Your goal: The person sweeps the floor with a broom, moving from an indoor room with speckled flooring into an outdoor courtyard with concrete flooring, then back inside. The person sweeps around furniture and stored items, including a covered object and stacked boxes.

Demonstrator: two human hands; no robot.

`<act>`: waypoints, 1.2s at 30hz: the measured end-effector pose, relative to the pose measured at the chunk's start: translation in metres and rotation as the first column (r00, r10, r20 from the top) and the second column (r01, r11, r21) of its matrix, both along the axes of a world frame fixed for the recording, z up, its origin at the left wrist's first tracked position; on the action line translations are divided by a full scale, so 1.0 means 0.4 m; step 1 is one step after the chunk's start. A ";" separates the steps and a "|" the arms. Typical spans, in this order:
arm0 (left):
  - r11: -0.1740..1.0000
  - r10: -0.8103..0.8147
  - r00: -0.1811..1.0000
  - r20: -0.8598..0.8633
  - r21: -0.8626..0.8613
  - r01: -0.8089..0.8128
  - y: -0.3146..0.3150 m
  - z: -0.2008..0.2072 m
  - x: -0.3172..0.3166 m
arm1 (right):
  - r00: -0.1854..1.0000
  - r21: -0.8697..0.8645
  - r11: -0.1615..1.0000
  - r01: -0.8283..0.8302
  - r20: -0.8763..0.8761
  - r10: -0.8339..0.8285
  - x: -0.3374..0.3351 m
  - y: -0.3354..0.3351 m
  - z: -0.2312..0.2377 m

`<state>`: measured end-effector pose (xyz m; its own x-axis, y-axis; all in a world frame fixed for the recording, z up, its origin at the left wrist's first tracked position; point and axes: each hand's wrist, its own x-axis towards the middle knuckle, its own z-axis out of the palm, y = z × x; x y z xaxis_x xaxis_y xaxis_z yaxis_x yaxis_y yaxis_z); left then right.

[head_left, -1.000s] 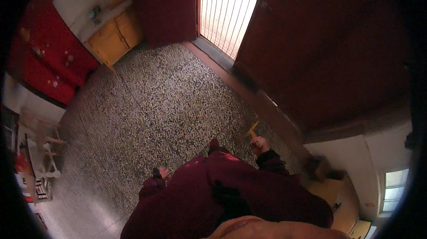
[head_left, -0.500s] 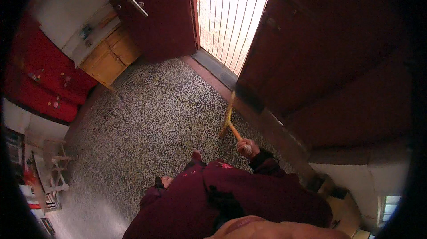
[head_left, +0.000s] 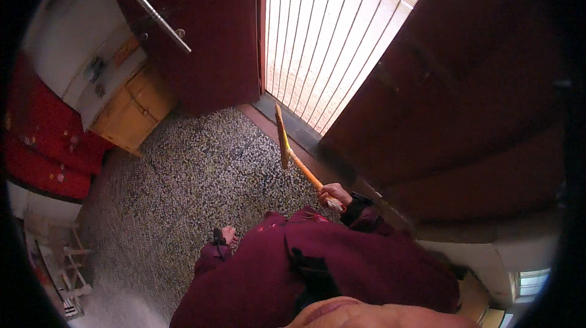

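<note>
My right hand is closed round the lower end of an orange-yellow stick with a crosswise head. The stick slants up and away to the left, its head over the strip of floor by the door sill. What kind of tool it is, I cannot make out. At the left side of my dark red coat hangs my left hand, its fingers loosely apart, holding nothing.
Ahead, a dark red door leaf with a metal bar handle stands beside a barred doorway. Another dark panel fills the right. A wooden cabinet, red cloth and folding rack are at left, over speckled floor.
My view has turned and come nearer the doorway, which shows wider. The stick's head has swung left in the picture and now overlaps the sill. My right hand keeps its grip.
</note>
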<state>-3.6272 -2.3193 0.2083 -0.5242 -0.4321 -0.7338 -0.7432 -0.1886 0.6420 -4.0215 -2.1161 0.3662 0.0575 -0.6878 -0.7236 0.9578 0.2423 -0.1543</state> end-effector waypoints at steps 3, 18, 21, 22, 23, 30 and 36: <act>0.997 -0.077 0.996 0.049 -0.003 0.077 -0.079 0.016 -0.053 | 0.979 0.021 0.999 -0.038 -0.201 0.041 -0.048 -0.087 -0.008; 0.773 -0.496 0.855 0.152 -0.371 0.514 -0.390 -0.136 -0.343 | 0.763 0.150 0.977 -0.150 -0.611 0.210 -0.534 -0.447 -0.101; 0.891 -0.298 0.947 0.121 -0.322 0.321 -0.418 -0.119 -0.448 | 0.839 0.092 0.991 -0.096 -0.528 0.131 -0.640 -0.500 -0.094; 0.842 -0.364 0.922 0.132 -0.376 0.386 -0.440 -0.118 -0.487 | 0.888 0.073 0.996 -0.041 -0.454 0.070 -0.669 -0.515 -0.096; 0.792 -0.424 0.887 0.181 -0.401 0.461 -0.445 -0.114 -0.512 | 0.914 0.048 0.999 0.007 -0.407 0.013 -0.694 -0.516 -0.095; 0.661 -0.520 0.813 0.262 -0.480 0.577 -0.541 -0.100 -0.669 | 0.934 -0.077 0.962 0.261 -0.231 -0.271 -0.837 -0.557 -0.158; 0.726 -0.466 0.845 0.262 -0.433 0.535 -0.732 -0.295 -0.927 | 0.897 -0.120 0.890 0.440 0.013 -0.442 -1.030 -0.681 -0.411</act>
<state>-3.9980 -2.6120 0.0904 -0.6824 -0.4403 -0.5835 -0.7214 0.5345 0.4403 -4.4336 -2.3886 0.2020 -0.2809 -0.7193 -0.6354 0.9595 -0.2246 -0.1700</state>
